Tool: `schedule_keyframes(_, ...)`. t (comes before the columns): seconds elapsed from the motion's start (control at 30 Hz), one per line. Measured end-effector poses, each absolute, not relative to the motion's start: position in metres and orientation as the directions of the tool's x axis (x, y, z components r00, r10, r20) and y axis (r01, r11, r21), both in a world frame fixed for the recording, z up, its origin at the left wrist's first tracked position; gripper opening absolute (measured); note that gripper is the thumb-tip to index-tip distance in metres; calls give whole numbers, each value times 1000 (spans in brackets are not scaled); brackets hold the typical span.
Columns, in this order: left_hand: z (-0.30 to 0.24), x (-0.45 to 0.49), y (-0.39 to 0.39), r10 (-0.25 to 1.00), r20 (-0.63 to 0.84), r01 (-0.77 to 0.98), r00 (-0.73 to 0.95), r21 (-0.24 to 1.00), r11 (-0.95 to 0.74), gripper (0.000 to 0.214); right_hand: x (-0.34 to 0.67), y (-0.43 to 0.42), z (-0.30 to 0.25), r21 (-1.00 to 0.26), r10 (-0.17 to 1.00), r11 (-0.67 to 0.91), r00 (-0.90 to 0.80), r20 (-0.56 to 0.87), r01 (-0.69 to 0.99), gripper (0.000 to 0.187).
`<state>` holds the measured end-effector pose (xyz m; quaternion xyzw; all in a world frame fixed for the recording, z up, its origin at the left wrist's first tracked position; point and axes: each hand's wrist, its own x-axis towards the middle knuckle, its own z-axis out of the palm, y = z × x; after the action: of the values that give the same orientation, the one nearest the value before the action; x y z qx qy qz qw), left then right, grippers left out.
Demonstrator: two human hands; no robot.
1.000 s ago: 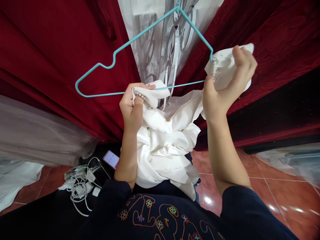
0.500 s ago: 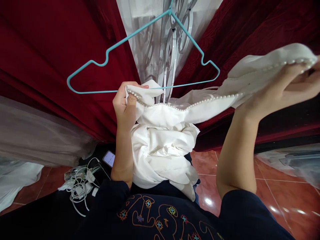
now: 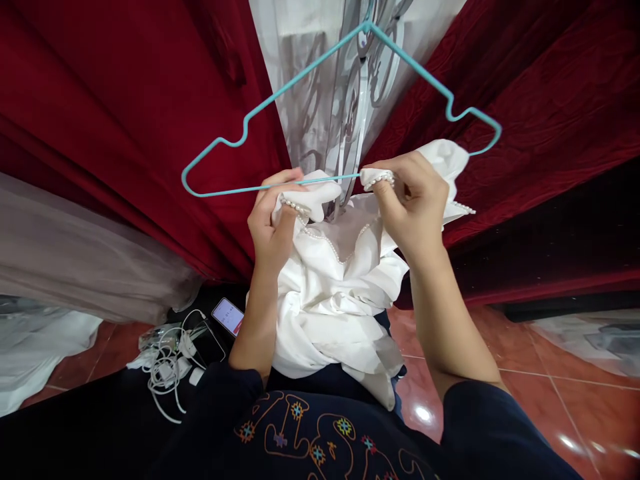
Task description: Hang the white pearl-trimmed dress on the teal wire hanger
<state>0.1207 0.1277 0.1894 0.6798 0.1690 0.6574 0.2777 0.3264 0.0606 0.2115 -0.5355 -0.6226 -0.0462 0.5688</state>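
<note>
White cloth with a pearl-beaded edge (image 3: 320, 293) lies bunched on my lap and rises to both hands. My left hand (image 3: 275, 220) pinches one beaded part, its thumb over the pearls and its fingers by the hanger's lower bar. The other beaded part is gripped by my right hand (image 3: 413, 197), thumb and fingertips closed on it near the same bar. A light-blue hanger (image 3: 305, 70) hangs in front of me, its bottom bar passing at the height of both hands. Part of that bar is hidden behind the right hand and cloth.
Dark red curtains (image 3: 150, 100) drape on both sides of a white ornate metal frame (image 3: 353, 113). At lower left, a phone (image 3: 227, 315) and tangled white cables (image 3: 165, 373) rest on a black surface. Red floor tiles (image 3: 540, 393) show at right.
My right hand has come in from the far right to the hanger's bar, bringing the beaded edge with it, which now sags between the hands. The hanger appears further right in view.
</note>
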Motion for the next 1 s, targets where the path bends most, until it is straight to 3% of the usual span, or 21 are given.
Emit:
schedule_keyframes(0.13, 168, 93, 134, 604, 777, 200, -181, 630, -750, 15, 330, 53, 215, -555, 610, 370, 256, 750, 745, 20)
schedule_keyframes(0.23, 168, 66, 150, 646, 694, 298, -318, 720, -626, 26, 332, 49, 217, -544, 617, 336, 257, 744, 769, 21)
schedule_keyframes(0.33, 191, 42, 169, 584, 726, 351, -363, 687, -636, 37, 333, 47, 217, -533, 617, 313, 259, 743, 786, 19)
schedule_keyframes(0.43, 225, 26, 182, 458, 840, 360, -291, 539, -761, 42, 332, 46, 217, -527, 607, 309, 263, 750, 792, 15)
schedule_keyframes(0.57, 268, 19, 192, 363, 930, 384, -51, 354, -853, 43, 331, 45, 217, -535, 608, 303, 272, 746, 789, 15)
schedule_keyframes(0.77, 315, 44, 216, 568, 809, 489, 153, 437, -755, 56, 331, 48, 214, -522, 596, 344, 248, 764, 780, 19)
schedule_keyframes(0.9, 322, 69, 228, 520, 801, 483, 296, 344, -805, 47, 331, 49, 212, -524, 596, 319, 263, 759, 789, 24)
schedule_keyframes(1.0, 317, 83, 220, 475, 823, 480, 311, 295, -826, 37, 331, 49, 210, -538, 593, 335, 270, 759, 774, 23)
